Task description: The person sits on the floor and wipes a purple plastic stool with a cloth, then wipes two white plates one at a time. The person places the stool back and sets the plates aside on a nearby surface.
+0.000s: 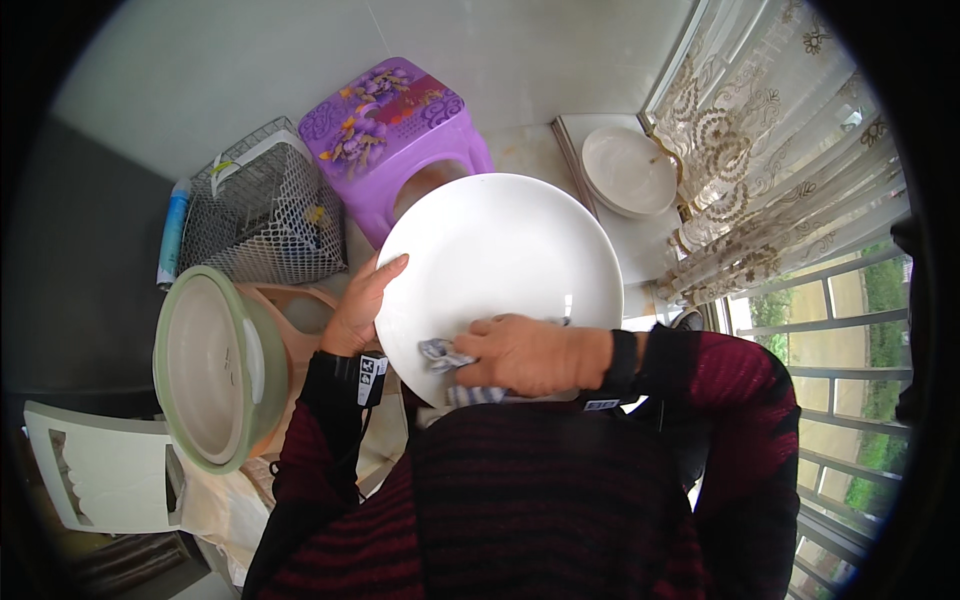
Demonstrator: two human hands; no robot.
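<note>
A large round white plate (pixel 502 247) is held in front of my body. My left hand (pixel 364 304) grips its left rim, with the thumb lying on the upper face. My right hand (pixel 517 352) is over the lower part of the plate and holds a bunched blue-and-white cloth (pixel 442 355) against its surface. A striped part of the cloth shows below the fingers; the rest is hidden under the hand.
A purple plastic stool (pixel 390 127) stands beyond the plate. Left are a wire basket (pixel 262 217), a blue spray can (pixel 174 232), a green-rimmed basin (pixel 206 367) on an orange stool (pixel 304 307), and a white chair (pixel 105 465). Stacked white plates (pixel 628 171) sit by the curtain (pixel 735 165).
</note>
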